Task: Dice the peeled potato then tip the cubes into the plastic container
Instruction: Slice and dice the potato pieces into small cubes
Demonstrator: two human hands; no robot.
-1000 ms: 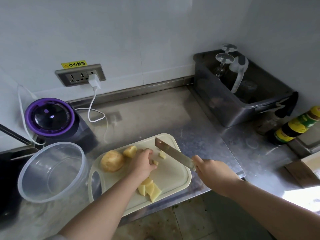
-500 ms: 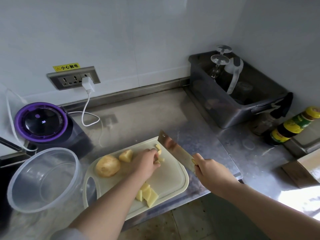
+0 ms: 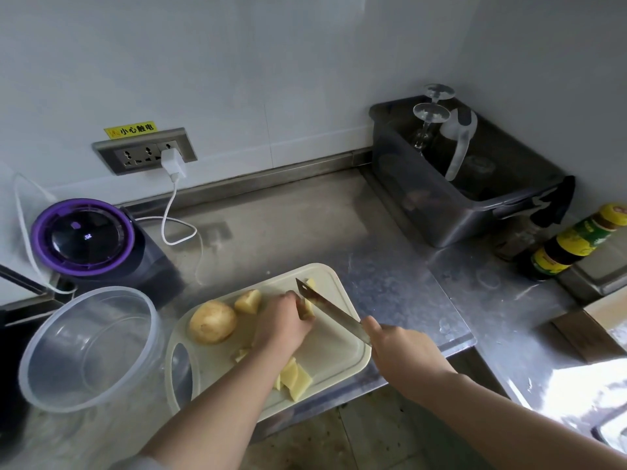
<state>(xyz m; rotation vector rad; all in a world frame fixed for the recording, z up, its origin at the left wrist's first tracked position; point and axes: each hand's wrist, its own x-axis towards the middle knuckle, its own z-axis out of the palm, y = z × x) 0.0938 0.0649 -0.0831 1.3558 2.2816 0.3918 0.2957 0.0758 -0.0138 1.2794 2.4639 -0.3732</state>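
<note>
Head view: on the cutting board (image 3: pixel 339 354), the left hand (image 3: pixel 285 325) has its grip curled on a potato piece (image 3: pixel 308 308). The right hand (image 3: pixel 395 344) has its grip clenched round the knife (image 3: pixel 330 310). Cut cubes (image 3: pixel 297 379) lie at the board's near edge, and the plastic container (image 3: pixel 40 385) stands just left of it.

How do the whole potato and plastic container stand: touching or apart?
Apart. Head view shows bare cutting board between the whole potato and the plastic container.

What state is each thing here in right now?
Plastic container: upright, empty.
Knife: gripped by right hand, blade against potato piece.
Left hand: holds that piece.
Whole potato: uncut, on cutting board.
Cut pieces: lying on board.
Charger: plugged in.
Wine glasses: upside down.
</note>
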